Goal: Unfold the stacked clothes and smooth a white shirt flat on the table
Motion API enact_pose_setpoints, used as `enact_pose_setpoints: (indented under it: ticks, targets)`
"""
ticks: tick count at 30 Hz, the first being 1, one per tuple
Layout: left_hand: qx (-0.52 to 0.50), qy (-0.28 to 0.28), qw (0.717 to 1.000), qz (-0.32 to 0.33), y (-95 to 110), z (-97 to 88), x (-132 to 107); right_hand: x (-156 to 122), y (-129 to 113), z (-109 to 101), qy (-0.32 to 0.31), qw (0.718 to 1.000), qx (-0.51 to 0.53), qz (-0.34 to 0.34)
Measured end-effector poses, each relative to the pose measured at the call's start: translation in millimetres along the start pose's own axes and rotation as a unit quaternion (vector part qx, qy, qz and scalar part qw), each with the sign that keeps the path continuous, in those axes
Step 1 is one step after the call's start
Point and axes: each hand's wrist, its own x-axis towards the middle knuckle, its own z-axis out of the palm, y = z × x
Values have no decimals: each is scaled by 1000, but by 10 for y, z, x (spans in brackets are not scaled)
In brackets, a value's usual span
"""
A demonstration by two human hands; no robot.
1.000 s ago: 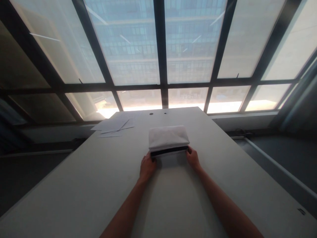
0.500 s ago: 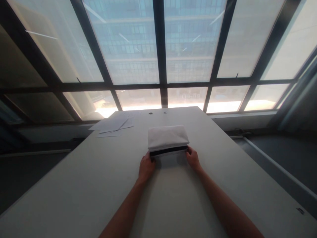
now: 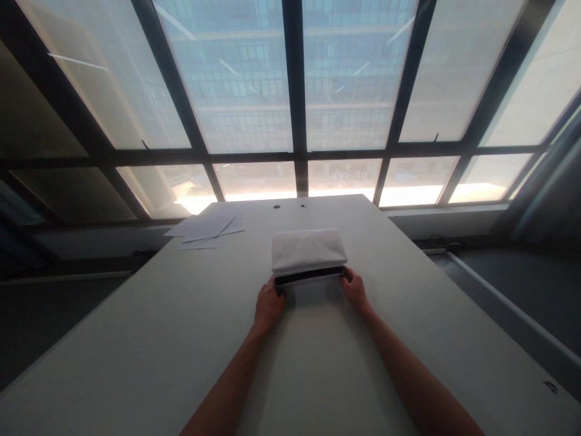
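Note:
A folded white cloth (image 3: 308, 249), possibly a garment or bag, sits around the middle of the white table (image 3: 313, 363). Along its near edge runs a black band (image 3: 310, 277). My left hand (image 3: 270, 307) grips the near left corner, fingers closed on it. At the near right corner, my right hand (image 3: 354, 290) pinches the same edge. The near edge seems slightly raised, with a shadow on the table beneath it. Some of my fingertips are hidden behind or under the cloth.
Loose white paper sheets (image 3: 206, 227) lie at the table's far left edge. Two small holes, one of them a dark round one (image 3: 276, 207), are near the far end. A small dark mark (image 3: 551, 386) is at the near right. Tall windows (image 3: 345, 79) stand beyond the table.

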Motion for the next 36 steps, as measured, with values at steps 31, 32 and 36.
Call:
enact_pose_setpoints:
  ticks: [31, 32, 36]
  targets:
    - [-208, 98, 970, -79, -95, 114, 20, -14, 34, -43, 41, 994, -83, 51]
    - [-210, 91, 971, -72, -98, 112, 21, -14, 33, -42, 41, 995, -81, 52]
    - [-174, 59, 983, -23, -61, 68, 1, -20, 39, -41, 40, 995, -74, 56]
